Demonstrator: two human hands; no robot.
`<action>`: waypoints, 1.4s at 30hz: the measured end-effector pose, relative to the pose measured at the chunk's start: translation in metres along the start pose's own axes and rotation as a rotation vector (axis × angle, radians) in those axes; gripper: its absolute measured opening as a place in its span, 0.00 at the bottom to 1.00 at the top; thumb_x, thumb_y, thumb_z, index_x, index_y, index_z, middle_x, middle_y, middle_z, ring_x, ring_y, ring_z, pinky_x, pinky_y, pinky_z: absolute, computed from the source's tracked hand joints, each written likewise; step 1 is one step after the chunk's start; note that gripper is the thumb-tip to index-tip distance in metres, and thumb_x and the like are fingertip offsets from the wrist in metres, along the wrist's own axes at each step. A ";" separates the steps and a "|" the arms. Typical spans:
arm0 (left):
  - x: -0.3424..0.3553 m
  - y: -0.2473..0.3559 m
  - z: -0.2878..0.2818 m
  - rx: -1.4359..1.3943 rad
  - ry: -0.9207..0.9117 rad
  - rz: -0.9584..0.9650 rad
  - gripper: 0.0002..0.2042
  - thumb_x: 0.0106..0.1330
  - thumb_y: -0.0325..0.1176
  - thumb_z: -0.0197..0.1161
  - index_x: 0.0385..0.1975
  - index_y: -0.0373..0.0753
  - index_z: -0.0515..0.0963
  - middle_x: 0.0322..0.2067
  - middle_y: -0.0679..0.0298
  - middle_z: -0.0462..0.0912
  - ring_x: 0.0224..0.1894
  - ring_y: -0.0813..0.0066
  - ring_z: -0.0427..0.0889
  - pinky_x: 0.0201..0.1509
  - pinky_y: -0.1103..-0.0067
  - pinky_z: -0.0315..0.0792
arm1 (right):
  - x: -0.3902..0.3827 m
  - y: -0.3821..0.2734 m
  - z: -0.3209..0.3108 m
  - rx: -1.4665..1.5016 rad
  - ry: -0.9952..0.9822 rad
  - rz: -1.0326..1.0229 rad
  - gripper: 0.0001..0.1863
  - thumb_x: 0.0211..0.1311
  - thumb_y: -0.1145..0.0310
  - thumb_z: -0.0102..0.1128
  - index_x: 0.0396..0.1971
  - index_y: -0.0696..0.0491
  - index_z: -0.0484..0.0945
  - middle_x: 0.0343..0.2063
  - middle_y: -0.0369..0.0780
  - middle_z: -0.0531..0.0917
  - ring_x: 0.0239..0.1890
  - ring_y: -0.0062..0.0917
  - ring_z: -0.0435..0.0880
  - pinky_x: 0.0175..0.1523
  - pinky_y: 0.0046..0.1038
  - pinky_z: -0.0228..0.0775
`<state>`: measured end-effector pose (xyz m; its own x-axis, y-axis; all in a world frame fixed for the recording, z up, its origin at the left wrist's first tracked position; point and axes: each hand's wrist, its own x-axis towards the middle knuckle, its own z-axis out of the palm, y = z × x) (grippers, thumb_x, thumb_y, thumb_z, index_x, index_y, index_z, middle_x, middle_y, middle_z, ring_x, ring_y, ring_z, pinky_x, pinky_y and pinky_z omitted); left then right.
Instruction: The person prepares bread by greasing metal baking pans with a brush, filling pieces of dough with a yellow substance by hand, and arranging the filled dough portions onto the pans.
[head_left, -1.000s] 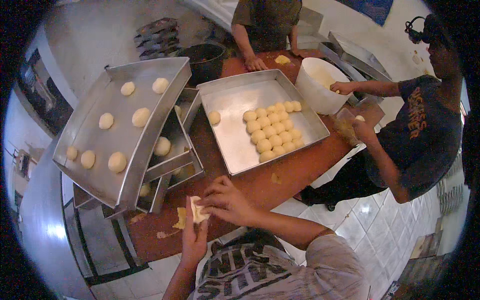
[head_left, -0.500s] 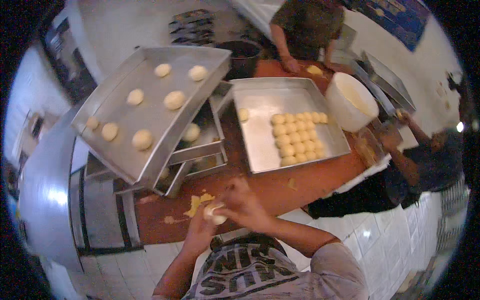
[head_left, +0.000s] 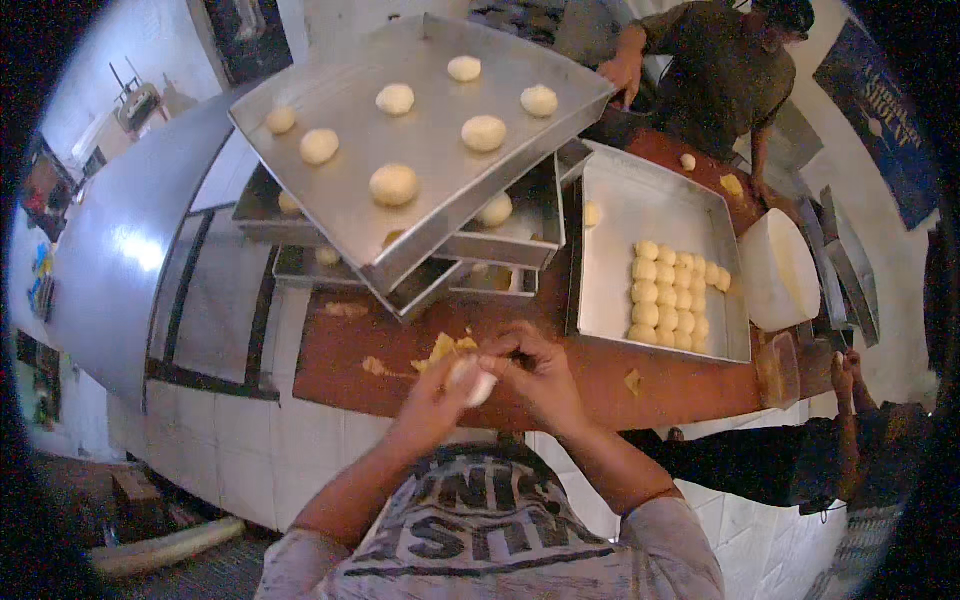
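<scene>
A piece of pale dough (head_left: 472, 386) is held between my two hands low in the middle of the view. My left hand (head_left: 436, 392) grips it from the left; the fingers of my right hand (head_left: 530, 368) are bent and pinching at its right side, partly hiding it. Just beyond them, yellow scraps of a soft substance (head_left: 443, 348) lie on the reddish table (head_left: 340, 370). Above my hands are stacked metal trays; the top one (head_left: 420, 140) carries several spaced dough balls (head_left: 393, 184). To its right, a square metal tray (head_left: 650, 190) holds rows of smaller yellowish balls (head_left: 668, 295).
At back right a co-worker (head_left: 715, 85) reaches toward the trays. A white bucket (head_left: 778, 270) and a clear plastic container (head_left: 778, 370) sit at the table's right, beside another person's hands (head_left: 845, 375). A large steel surface (head_left: 110, 260) fills the left, and more trays (head_left: 845, 275) lean at right.
My view has swung leftward, shifting the scene. My hands have turned the dough and stayed together on it. The back co-worker's hand has moved up to the stacked trays.
</scene>
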<state>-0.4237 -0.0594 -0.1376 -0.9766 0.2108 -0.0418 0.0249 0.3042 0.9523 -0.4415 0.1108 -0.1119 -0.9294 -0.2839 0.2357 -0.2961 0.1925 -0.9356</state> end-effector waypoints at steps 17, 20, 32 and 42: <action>0.011 0.013 0.000 -0.810 -0.137 0.047 0.34 0.51 0.42 0.66 0.57 0.43 0.58 0.56 0.60 0.60 0.55 0.73 0.63 0.55 0.76 0.61 | 0.006 -0.013 0.023 1.213 -0.017 0.480 0.08 0.50 0.72 0.63 0.32 0.54 0.77 0.30 0.35 0.79 0.30 0.25 0.78 0.37 0.26 0.72; 0.022 0.000 -0.001 -0.194 0.139 0.360 0.23 0.49 0.33 0.69 0.44 0.40 0.67 0.48 0.62 0.66 0.47 0.75 0.69 0.48 0.79 0.66 | 0.003 0.004 0.036 0.822 0.095 0.474 0.09 0.52 0.72 0.61 0.35 0.55 0.77 0.33 0.40 0.80 0.32 0.27 0.79 0.39 0.26 0.73; 0.018 0.009 -0.042 0.271 0.164 0.520 0.18 0.41 0.32 0.67 0.33 0.36 0.70 0.32 0.55 0.71 0.41 0.51 0.68 0.45 0.63 0.62 | 0.070 -0.089 -0.007 -0.419 -0.603 -0.358 0.26 0.44 0.70 0.61 0.49 0.48 0.70 0.46 0.46 0.70 0.51 0.38 0.69 0.55 0.37 0.59; 0.017 -0.104 -0.069 0.734 0.418 0.096 0.14 0.57 0.36 0.56 0.35 0.31 0.68 0.34 0.50 0.69 0.38 0.52 0.70 0.39 0.65 0.68 | 0.371 -0.115 0.008 -0.090 0.127 -0.586 0.20 0.52 0.67 0.59 0.46 0.56 0.70 0.34 0.42 0.77 0.36 0.26 0.78 0.43 0.24 0.70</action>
<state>-0.4580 -0.1517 -0.2168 -0.9582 -0.0496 0.2817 0.1032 0.8586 0.5021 -0.7500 -0.0240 0.0811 -0.6233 -0.2533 0.7398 -0.7790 0.1184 -0.6157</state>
